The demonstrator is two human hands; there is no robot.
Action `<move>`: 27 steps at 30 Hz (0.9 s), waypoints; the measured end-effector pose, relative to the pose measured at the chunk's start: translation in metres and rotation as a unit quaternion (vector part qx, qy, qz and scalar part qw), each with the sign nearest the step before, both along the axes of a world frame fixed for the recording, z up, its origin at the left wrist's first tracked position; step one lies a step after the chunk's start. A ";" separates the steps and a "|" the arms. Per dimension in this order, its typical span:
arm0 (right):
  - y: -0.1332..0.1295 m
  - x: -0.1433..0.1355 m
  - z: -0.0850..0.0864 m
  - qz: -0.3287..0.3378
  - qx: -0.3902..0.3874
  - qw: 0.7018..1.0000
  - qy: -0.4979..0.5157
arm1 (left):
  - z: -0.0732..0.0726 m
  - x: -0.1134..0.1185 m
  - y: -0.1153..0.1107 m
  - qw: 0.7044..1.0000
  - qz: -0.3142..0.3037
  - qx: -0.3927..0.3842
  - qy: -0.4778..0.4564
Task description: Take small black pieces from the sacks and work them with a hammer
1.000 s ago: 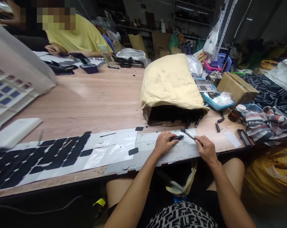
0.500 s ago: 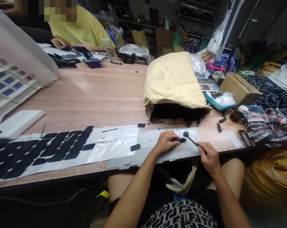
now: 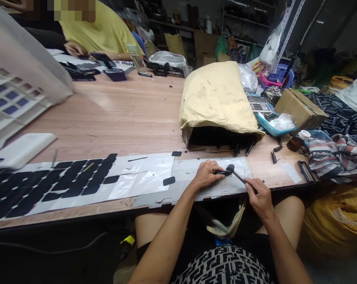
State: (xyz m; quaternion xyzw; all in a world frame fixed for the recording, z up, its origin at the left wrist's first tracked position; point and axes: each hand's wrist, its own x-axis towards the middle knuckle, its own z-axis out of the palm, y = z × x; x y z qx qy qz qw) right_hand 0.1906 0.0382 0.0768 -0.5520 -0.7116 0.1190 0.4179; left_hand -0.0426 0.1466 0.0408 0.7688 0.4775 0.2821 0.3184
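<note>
My left hand (image 3: pixel 207 174) is closed on a small dark part (image 3: pixel 221 172), pressing it down on the grey-white sheet (image 3: pixel 181 189) at the table's front edge. In my right hand (image 3: pixel 259 197) is the thin metal shaft of a tool with a round black head (image 3: pixel 230 168). The round head lies over the right end of the dark part and hides it. Left of my hands, black flat pieces with rounded corners (image 3: pixel 75 177) lie in rows on a white sheet (image 3: pixel 143 179).
A yellowish paper sack (image 3: pixel 215 94) stands open beyond my hands. On the right are a blue basket (image 3: pixel 274 128), a cardboard box (image 3: pixel 299 108), a brown bottle (image 3: pixel 296 142) and a striped cloth (image 3: pixel 332 159). A person in yellow (image 3: pixel 107 31) sits across the table (image 3: pixel 116 110).
The tool's round head has moved slightly left and down, from beside the dark part's right end onto it. My left hand keeps its hold. The whole view has shifted slightly.
</note>
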 end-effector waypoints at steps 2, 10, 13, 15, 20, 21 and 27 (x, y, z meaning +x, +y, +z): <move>0.001 -0.005 0.001 0.007 -0.004 1.000 0.003 | 0.001 0.000 0.000 1.000 0.002 0.000 0.001; 0.011 -0.002 -0.006 -0.005 -0.005 0.999 -0.054 | 0.004 0.000 -0.001 1.000 -0.001 0.000 0.008; 0.029 0.008 -0.009 -0.054 0.016 0.993 -0.108 | 0.005 0.000 -0.001 1.000 0.002 0.004 0.008; 0.043 0.013 -0.014 -0.079 0.028 0.984 -0.159 | 0.005 0.000 -0.002 1.000 0.000 0.005 0.014; 0.062 0.016 -0.027 -0.101 0.059 0.965 -0.236 | 0.007 0.000 -0.003 0.999 -0.022 0.019 0.027; 0.063 0.016 -0.029 -0.102 0.061 0.964 -0.238 | 0.007 0.000 -0.005 0.999 -0.027 0.023 0.031; 0.059 0.015 -0.031 -0.100 0.051 0.963 -0.244 | 0.004 -0.007 -0.037 0.993 -0.108 0.034 0.032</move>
